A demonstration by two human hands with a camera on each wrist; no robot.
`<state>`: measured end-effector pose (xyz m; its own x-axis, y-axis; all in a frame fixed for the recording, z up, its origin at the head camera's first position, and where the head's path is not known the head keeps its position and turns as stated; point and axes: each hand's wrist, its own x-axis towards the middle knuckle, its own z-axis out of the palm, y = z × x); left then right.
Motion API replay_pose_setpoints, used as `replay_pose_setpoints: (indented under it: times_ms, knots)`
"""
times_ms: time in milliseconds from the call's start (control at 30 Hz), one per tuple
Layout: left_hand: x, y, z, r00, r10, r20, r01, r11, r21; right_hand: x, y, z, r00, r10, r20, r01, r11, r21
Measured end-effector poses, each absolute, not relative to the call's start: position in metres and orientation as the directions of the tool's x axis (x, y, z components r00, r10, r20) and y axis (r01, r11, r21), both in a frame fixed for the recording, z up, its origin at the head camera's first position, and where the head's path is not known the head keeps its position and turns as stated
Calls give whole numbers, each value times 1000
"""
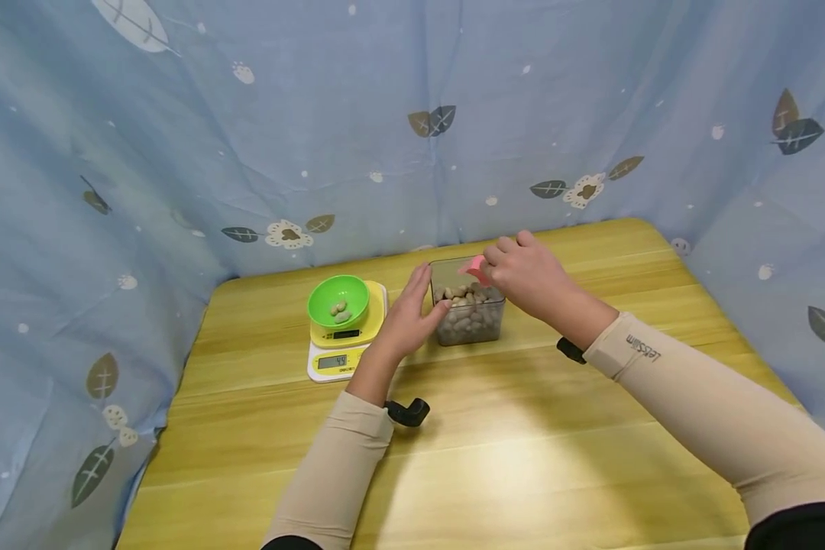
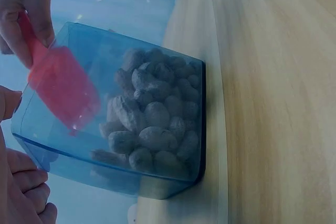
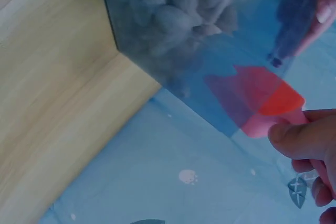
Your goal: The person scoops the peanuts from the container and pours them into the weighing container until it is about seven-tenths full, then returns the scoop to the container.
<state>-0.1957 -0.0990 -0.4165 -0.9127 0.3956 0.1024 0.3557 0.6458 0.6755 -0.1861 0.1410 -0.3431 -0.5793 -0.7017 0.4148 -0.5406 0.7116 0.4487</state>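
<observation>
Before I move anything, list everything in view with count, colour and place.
table: 1, yellow wood grain, lower middle of the head view
curtain: count unclear, blue with leaf prints, around the table
box: 1, see-through grey, on the table
scale: 1, yellow and white, left of the box
bowl: 1, green, on the scale
peanuts: many, tan, in the box; a few in the bowl
scoop: 1, pink, blade inside the box
wrist devices: 2, black, at the wrists
sleeves: 2, beige, on the forearms
left hand: 1, bare, against the box
right hand: 1, bare, holding the scoop

Hands [image 1: 406, 319] [image 1: 525, 278] forward, right one curled
</observation>
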Motion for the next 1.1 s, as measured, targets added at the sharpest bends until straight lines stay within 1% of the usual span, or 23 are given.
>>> replay_pose_setpoints:
  times_ms: [133,233,467,600,867,1100]
  knots:
    - [-197,-99,-418,-911,398,104,358,644,676,-192,139,-349,-585,-703,403,-531,708,465]
    - [-198,-99,-419,-909,401,110,365,644,672,-195,139,-352,-589,-709,389,-544,703,457]
    - [-198,-98,-419,-913,394,106,357,648,672,-202,138,-357,-543,-747,384,-595,665,452]
    - [-198,-99,-419,-915,390,102,351,649,675,-205,138,-359,-530,-753,389,-614,658,436]
    - [-198,-98,-418,-914,395,91,348,649,676,-207,138,-365,-551,-740,387,-637,672,378]
    - [-197,-98,-418,-916,385,116,355,640,681,-209,132,-367,-578,-730,365,-655,682,326]
